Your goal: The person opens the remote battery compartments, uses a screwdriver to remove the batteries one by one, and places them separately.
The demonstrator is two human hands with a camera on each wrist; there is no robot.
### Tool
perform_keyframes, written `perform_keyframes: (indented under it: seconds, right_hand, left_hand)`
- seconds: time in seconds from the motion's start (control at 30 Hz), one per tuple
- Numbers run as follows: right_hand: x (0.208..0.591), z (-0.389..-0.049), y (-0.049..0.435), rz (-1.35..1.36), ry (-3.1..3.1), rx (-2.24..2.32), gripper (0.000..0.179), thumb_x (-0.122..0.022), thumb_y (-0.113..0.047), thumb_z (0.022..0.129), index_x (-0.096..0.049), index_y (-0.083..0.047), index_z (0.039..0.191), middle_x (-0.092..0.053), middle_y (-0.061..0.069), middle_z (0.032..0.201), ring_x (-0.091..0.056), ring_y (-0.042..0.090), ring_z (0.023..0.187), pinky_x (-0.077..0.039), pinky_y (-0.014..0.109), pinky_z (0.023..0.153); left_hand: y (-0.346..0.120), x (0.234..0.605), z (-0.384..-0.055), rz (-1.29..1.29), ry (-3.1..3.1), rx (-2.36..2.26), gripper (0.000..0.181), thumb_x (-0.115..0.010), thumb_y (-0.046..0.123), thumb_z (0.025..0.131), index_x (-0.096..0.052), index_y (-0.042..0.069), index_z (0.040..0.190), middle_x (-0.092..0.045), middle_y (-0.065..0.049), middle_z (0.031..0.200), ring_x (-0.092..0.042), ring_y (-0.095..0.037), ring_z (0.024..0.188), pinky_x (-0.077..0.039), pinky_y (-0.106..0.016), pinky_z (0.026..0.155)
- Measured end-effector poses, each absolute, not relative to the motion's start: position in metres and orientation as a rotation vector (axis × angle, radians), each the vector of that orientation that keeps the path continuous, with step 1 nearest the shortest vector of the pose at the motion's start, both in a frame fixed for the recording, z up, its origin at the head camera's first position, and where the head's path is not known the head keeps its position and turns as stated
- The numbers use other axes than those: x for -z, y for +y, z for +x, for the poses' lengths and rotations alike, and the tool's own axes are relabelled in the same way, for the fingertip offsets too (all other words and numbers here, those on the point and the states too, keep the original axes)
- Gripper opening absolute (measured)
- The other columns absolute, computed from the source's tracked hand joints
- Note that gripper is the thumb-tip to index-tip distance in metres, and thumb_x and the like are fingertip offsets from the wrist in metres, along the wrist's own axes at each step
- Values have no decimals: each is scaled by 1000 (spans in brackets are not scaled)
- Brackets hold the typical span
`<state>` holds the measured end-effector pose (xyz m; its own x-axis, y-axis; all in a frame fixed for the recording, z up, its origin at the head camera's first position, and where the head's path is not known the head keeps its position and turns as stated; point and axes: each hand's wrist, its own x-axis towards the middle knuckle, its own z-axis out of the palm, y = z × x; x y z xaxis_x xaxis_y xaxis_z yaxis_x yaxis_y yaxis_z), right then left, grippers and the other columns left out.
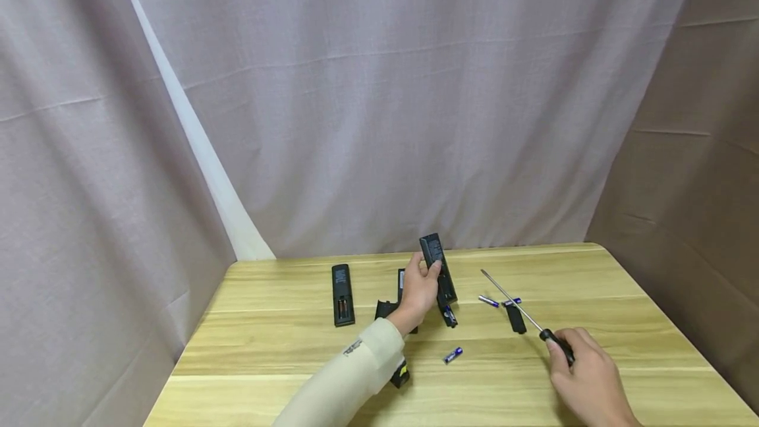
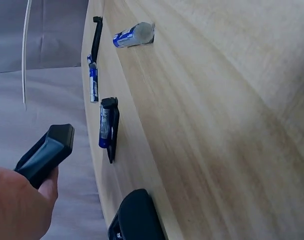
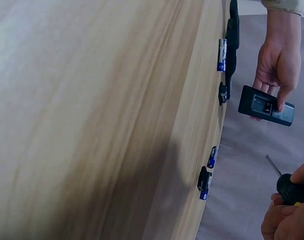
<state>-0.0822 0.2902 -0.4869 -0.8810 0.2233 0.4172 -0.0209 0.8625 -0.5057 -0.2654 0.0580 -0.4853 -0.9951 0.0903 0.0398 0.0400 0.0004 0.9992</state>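
My left hand [image 1: 418, 292] holds a black remote control [image 1: 445, 285] above the table, thumb across its back. The right wrist view shows that remote's battery compartment [image 3: 261, 105] uncovered. My right hand [image 1: 590, 374] grips the dark handle of a screwdriver [image 1: 555, 344], its long metal shaft pointing forward and left. Below the held remote lies a small black cover [image 2: 113, 132] with a blue and silver battery [image 2: 105, 127] against it. Another battery [image 1: 453, 355] lies nearer me. To the right, a black cover [image 1: 518, 321] lies by a battery [image 1: 489, 300], with one more battery at its far end.
A second remote [image 1: 342, 295] lies at the left, back up, with orange-brown batteries in its uncovered compartment. Partly hidden under my left forearm are further black items, one with a yellow mark [image 1: 403, 370]. Curtains [image 1: 415, 117] hang behind the wooden table [image 1: 237, 361] and on both sides.
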Motion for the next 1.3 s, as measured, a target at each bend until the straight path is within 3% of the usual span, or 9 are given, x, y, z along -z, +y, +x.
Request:
perform_keyframes:
  seconds: [0.33, 0.5, 0.63, 0.73, 0.87, 0.97, 1.13, 1.3]
  right_hand:
    - [488, -85, 289, -162, -2543, -718, 13, -68, -14, 101, -73, -3, 103, -73, 9, 100, -67, 26, 88, -46, 27, 65]
    - [488, -86, 291, -167, -2537, -722, 13, -68, -13, 101, -73, -2, 104, -73, 10, 101, -69, 28, 89, -47, 27, 66]
    - [488, -87, 292, -173, -2542, -719, 12, -68, -14, 101, -73, -3, 104, -73, 11, 102, -69, 29, 91, -48, 28, 68]
    - [487, -87, 292, -170, -2544, -726, 13, -67, -14, 102, -72, -3, 105, -73, 11, 102, -69, 29, 90, -49, 28, 68]
    - [486, -88, 291, -168, -2553, -734, 13, -65, -14, 103, -71, -2, 107, -72, 12, 103, -68, 28, 89, -48, 26, 68]
    - [486, -89, 290, -170, -2560, -734, 14, -65, -13, 103, -71, -1, 107, -72, 13, 103, -68, 29, 90, -48, 28, 68]
    - [487, -91, 288, -170, -2561, -735, 16, -66, -14, 103, -71, 0, 108, -72, 14, 103, -69, 29, 90, -49, 29, 67]
    - [487, -92, 287, -171, -2560, -738, 16, -65, -14, 103, -71, 1, 109, -71, 15, 104, -70, 32, 91, -50, 31, 68]
  left_hand:
    - [71, 489, -268, 83, 2284, -2180, 16, -68, 22, 106, -70, 11, 116, -72, -5, 101, -69, -10, 86, -61, -28, 73]
    - [84, 498, -274, 107, 2345, -2088, 36, -68, 18, 106, -61, 8, 140, -69, -7, 105, -69, -12, 89, -64, -32, 76]
    - [91, 504, -277, 143, 2375, -2000, 62, -67, 12, 105, -40, 9, 161, -69, -11, 116, -72, -18, 99, -66, -39, 85]
    - [95, 505, -279, 148, 2422, -1922, 75, -68, 7, 103, -28, 9, 167, -68, -18, 130, -72, -27, 114, -64, -45, 99]
    - [96, 505, -283, 141, 2513, -1759, 86, -70, 6, 101, -20, 9, 170, -53, -24, 158, -60, -35, 141, -54, -49, 117]
    - [98, 505, -288, 130, 2584, -1609, 89, -76, 11, 99, -22, 8, 170, -46, -21, 166, -55, -34, 146, -52, -47, 120]
    - [103, 503, -296, 121, 2642, -1413, 88, -82, 17, 95, -31, 3, 166, -48, -22, 162, -54, -34, 145, -52, -44, 120]
    - [110, 508, -304, 153, 2711, -1191, 67, -84, 23, 91, -54, 2, 147, -55, -20, 147, -54, -32, 137, -54, -41, 112]
